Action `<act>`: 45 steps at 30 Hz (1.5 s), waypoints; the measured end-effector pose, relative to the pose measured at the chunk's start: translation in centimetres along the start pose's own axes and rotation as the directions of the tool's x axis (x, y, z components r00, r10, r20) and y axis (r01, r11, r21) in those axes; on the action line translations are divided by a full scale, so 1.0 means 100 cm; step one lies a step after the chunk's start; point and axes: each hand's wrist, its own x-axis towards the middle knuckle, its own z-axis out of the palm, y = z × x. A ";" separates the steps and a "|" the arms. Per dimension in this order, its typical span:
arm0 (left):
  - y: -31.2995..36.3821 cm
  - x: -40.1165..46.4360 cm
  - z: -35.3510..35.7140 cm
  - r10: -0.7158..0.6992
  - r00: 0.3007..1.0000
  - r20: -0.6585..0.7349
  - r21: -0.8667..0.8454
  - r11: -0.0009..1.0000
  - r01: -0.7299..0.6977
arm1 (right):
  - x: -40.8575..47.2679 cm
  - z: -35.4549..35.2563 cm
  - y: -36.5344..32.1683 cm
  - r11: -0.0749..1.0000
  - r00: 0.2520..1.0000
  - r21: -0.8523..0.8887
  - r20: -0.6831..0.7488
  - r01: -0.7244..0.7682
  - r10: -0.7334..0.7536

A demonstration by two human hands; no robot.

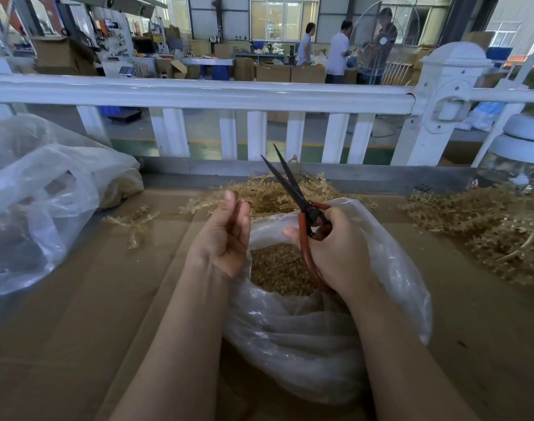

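My right hand grips the red handles of a pair of scissors, whose dark blades point up and away, slightly parted. My left hand is raised beside them, palm up, fingers loosely curled; whether it pinches a thin sprig I cannot tell. Below both hands lies a clear plastic bag with its mouth open, holding golden cut bits. Behind the hands sits a pile of golden dry sprigs.
The cardboard-covered table carries a big crumpled plastic bag at left and another heap of golden sprigs at right. A white fence runs along the far edge. Three people stand far behind it.
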 end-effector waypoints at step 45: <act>-0.008 0.000 -0.003 0.227 0.922 0.314 0.305 0.896 -0.324 | -0.008 0.000 -0.008 0.937 0.970 -0.255 0.024 0.238 -0.240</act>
